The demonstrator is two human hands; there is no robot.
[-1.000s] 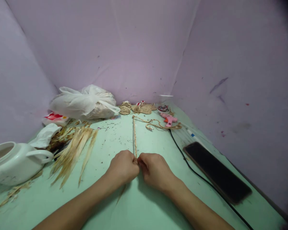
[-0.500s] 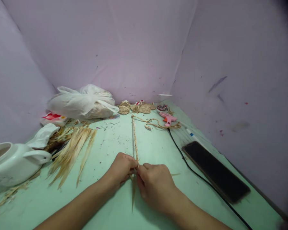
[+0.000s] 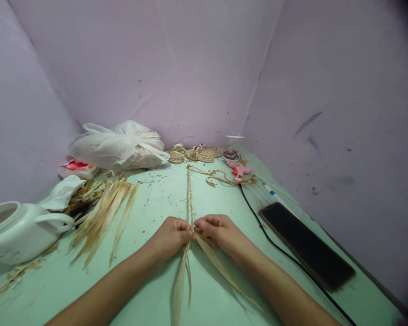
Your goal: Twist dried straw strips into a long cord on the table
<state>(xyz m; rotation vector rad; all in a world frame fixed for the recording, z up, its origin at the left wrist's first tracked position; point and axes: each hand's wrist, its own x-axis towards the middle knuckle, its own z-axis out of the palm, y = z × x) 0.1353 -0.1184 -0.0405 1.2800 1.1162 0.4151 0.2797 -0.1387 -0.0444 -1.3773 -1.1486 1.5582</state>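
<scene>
A thin braid of dried husk (image 3: 190,194) runs straight away from me across the light green table, then bends right at its far end into a loose, curling length. My left hand (image 3: 172,236) pinches the near end of the braid, fingers closed. Close beside it, my right hand (image 3: 221,233) is closed on the upper part of a loose husk strip (image 3: 224,271) that slants down to the right. More pale strips (image 3: 180,285) hang toward me below my left fingers. The exact grip of the fingertips is partly hidden.
On the left lie dried husk strips (image 3: 104,217), a white ceramic pot (image 3: 27,233) and a tied plastic bag (image 3: 119,145). At the back sit coiled woven pieces (image 3: 200,155). A pink glue gun (image 3: 240,170), black cord (image 3: 275,246) and phone (image 3: 306,244) are on the right.
My right hand has turned and opened its grip outward slightly. The loose strips now fan apart below the hands, one slanting right and others hanging toward me.
</scene>
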